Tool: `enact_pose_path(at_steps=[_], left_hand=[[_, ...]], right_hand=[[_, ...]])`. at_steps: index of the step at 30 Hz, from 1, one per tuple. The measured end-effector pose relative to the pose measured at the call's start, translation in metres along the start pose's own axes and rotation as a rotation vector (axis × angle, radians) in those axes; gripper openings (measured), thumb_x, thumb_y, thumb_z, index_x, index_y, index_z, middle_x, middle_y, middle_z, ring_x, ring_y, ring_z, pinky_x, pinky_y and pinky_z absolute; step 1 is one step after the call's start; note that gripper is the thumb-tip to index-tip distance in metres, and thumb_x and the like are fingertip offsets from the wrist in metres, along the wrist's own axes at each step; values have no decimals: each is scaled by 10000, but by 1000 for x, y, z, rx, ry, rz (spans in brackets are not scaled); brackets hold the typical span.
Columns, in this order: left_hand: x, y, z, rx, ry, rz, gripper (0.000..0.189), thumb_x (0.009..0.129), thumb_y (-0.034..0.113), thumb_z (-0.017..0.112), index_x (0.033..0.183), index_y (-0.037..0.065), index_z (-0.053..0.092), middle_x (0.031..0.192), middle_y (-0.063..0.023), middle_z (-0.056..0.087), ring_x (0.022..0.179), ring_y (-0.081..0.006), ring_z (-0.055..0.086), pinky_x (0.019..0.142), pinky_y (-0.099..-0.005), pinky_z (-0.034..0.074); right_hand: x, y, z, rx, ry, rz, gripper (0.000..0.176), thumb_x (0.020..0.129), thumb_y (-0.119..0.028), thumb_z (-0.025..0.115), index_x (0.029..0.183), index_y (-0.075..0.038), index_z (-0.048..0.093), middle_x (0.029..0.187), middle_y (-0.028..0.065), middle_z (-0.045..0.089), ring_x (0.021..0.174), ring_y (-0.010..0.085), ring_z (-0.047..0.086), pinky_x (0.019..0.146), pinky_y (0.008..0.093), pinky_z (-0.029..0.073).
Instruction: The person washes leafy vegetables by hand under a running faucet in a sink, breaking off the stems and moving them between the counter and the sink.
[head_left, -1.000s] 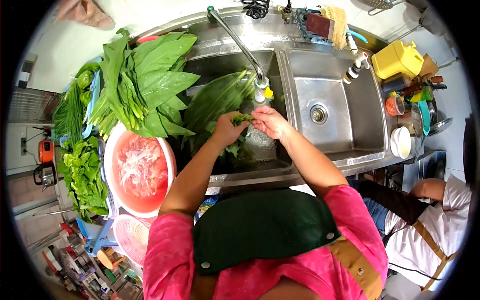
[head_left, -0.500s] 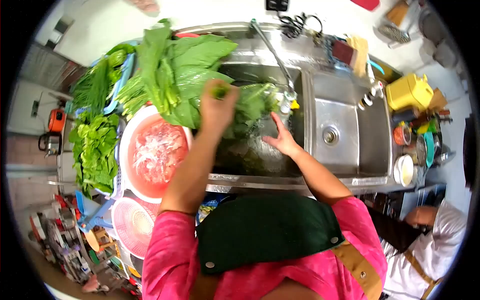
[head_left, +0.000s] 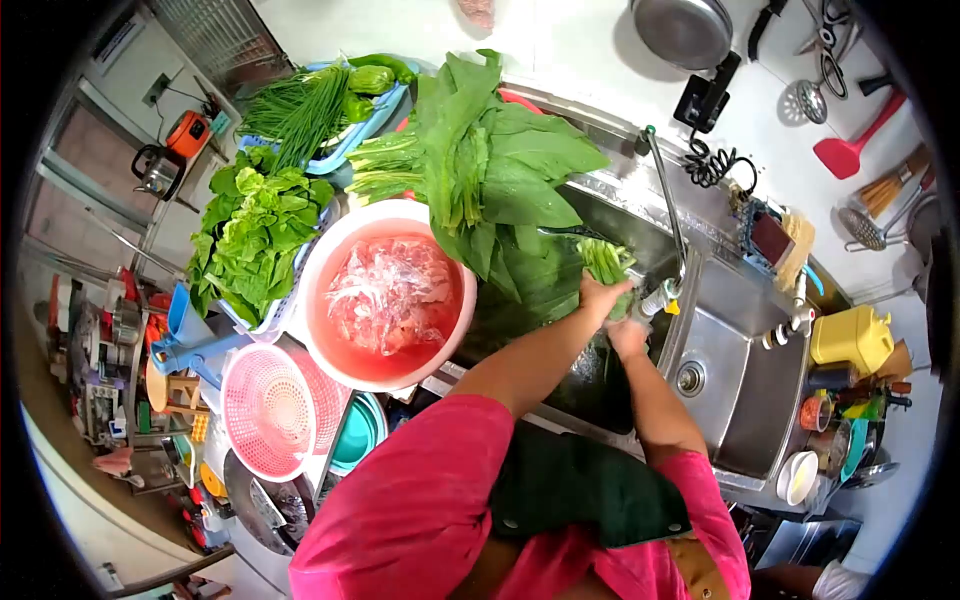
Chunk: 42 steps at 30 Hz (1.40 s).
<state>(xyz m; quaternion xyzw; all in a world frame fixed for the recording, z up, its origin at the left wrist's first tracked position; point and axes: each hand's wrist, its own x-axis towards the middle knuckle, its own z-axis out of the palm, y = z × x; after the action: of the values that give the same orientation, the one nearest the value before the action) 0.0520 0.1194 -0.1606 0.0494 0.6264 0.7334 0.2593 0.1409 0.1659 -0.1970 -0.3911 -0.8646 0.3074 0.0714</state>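
My left hand [head_left: 600,296] grips a bunch of leafy greens [head_left: 604,262] over the left sink basin, its pale stems pointing up and right. Broad dark leaves [head_left: 535,275] trail left into the basin. Just below and right, my right hand [head_left: 629,337] is closed against the lower side of the same bunch; its fingertips are partly hidden. The faucet head [head_left: 658,298] is right beside the stems, with water splashing under my hands. A large heap of the same greens [head_left: 490,150] lies at the basin's upper left.
A pink-red basin [head_left: 325,232] of meat under plastic stands left of the sink. Lettuce [head_left: 262,225] and chives [head_left: 310,110] fill baskets beyond it. Pink colanders [head_left: 268,410] stand nearer. The right sink basin [head_left: 725,345] adjoins; a yellow jug [head_left: 850,338] stands past it.
My left hand has moved right and down to the faucet with a bunch of greens. My right hand, spread before, has closed in beside it. The view has turned and shifted left.
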Motion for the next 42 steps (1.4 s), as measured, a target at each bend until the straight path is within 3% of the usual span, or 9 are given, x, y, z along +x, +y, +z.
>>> enact_pose_path(at_steps=[2, 12, 14, 22, 30, 34, 37, 40, 42], left_hand=[[17, 16, 6, -64, 91, 80, 549, 557, 101, 716, 1007, -12, 424, 912, -129, 554, 829, -222, 550, 731, -315, 443], [24, 257, -38, -443, -295, 199, 438, 622, -26, 626, 989, -49, 388, 916, -153, 525, 796, -229, 539, 703, -360, 465], [33, 307, -65, -305, 70, 116, 716, 631, 69, 665, 1152, -80, 196, 1104, -227, 381, 1009, -317, 426, 870, -419, 386], [104, 345, -208, -757, 67, 323, 272, 758, 187, 501, 971, 18, 491, 1016, -108, 531, 957, -252, 499, 872, -424, 385], [148, 282, -259, -268, 792, 251, 707, 591, 162, 711, 1095, -123, 306, 1135, -204, 421, 959, -272, 475, 798, -380, 439], [134, 288, -223, 633, 1733, 317, 739, 604, 332, 729, 1095, -104, 391, 1209, -267, 356, 1141, -310, 351, 949, -478, 256], [115, 286, -212, 1148, 1173, 1019, 630, 695, 321, 655, 1192, 31, 397, 1256, -240, 328, 1231, -308, 224, 990, -520, 65], [120, 269, -198, 1403, 464, 361, 459, 844, 437, 369, 1212, 168, 424, 1323, -51, 313, 1259, -278, 185, 973, -572, 50], [117, 246, -197, 1578, 468, 532, 485, 844, 499, 306, 1214, 208, 421, 1316, -22, 322, 1252, -256, 208, 971, -576, 58]], right_hand=[[-1, -8, 2, -9, 262, -377, 503, 661, -312, 638, 1066, -51, 494, 975, 180, 563, 909, 313, 535, 771, 372, 415], [-15, 40, 10, 759, 162, 3, 169, 701, -29, 576, 854, 42, 566, 726, 74, 608, 687, 176, 576, 671, 278, 439], [-13, 50, 15, 847, 102, 98, 115, 713, 6, 540, 818, 43, 567, 674, 64, 601, 637, 150, 572, 626, 267, 446], [-4, 46, 22, 795, -114, 156, 69, 708, 73, 504, 742, 29, 545, 630, 74, 559, 557, 154, 557, 519, 264, 459], [42, 136, 83, 333, -298, 78, 308, 801, -250, 465, 1021, -41, 516, 1033, 142, 542, 999, 284, 484, 817, 331, 376], [42, 146, 89, 534, -369, 280, 204, 820, -252, 432, 913, -83, 495, 720, 34, 547, 613, 152, 529, 521, 278, 419], [59, 124, 104, 958, -580, 738, 220, 831, -282, 421, 919, -92, 487, 722, 7, 540, 627, 148, 527, 557, 265, 430], [61, 102, 130, 1087, -605, 890, 280, 829, -318, 440, 979, -85, 474, 811, 14, 532, 634, 134, 499, 617, 264, 441], [73, 72, 142, 1068, -506, 848, 415, 817, -372, 485, 1096, -66, 454, 987, 46, 521, 639, 111, 442, 711, 269, 454]])
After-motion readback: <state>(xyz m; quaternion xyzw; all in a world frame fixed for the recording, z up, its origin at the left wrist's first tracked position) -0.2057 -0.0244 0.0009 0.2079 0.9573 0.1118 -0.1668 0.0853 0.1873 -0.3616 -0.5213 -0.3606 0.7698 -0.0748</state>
